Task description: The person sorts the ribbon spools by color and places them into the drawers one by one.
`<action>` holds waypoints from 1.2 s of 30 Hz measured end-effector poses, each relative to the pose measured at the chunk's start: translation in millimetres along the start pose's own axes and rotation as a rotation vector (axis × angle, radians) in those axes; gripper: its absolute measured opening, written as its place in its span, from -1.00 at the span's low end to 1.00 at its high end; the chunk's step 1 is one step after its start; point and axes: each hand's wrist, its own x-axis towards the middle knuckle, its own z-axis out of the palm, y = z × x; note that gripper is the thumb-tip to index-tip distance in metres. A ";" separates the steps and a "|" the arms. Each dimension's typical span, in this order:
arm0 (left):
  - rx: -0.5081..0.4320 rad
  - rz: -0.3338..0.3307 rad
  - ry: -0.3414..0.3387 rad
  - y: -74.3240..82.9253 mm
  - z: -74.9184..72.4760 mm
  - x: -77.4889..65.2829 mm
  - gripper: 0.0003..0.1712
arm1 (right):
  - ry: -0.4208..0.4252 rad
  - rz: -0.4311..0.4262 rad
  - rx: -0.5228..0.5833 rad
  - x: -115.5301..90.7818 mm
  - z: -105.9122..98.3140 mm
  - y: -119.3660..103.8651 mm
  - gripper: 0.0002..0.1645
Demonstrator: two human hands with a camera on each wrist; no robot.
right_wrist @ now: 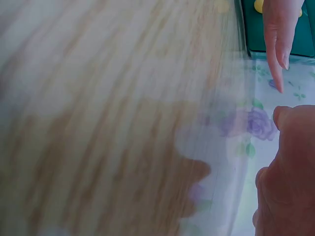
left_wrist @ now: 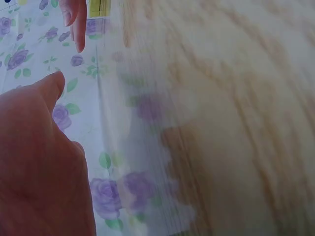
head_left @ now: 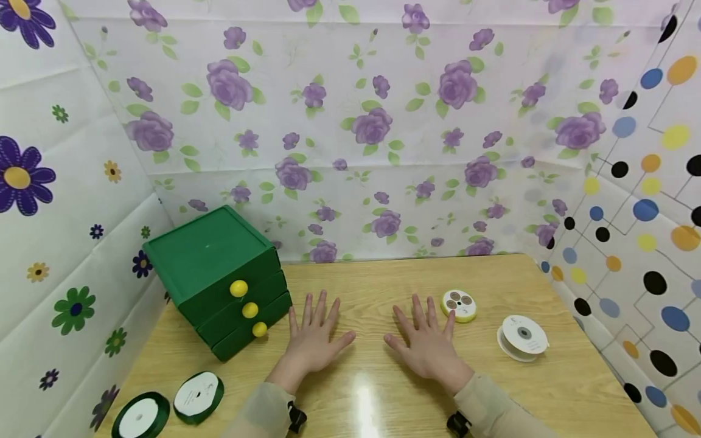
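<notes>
Both hands are spread over the middle of the wooden table point(head_left: 361, 292), palms down and holding nothing. My left hand point(head_left: 313, 340) has its fingers fanned out, close to the green drawer box point(head_left: 219, 261) with its yellow round knobs. To the right, my right hand point(head_left: 427, 345) lies the same way, its little finger overlapping the edge of a yellow-rimmed spool point(head_left: 465, 313) in the head view. A gap separates the two thumbs. In the left wrist view the left hand point(left_wrist: 39, 162) shows at the lower left; in the right wrist view the right hand point(right_wrist: 290, 177) is at the lower right.
At the front left lie two spools of dark green ribbon, one spool point(head_left: 198, 396) closer to the box and another spool point(head_left: 141, 417) nearer the edge. A white spool point(head_left: 523, 337) lies at the right. Patterned sheets point(head_left: 372, 128) enclose the table's back and sides.
</notes>
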 end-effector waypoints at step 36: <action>-0.585 0.091 0.269 -16.9 -45.0 -55.8 -0.39 | 0.064 -0.034 0.231 1.5 -8.5 3.1 -0.15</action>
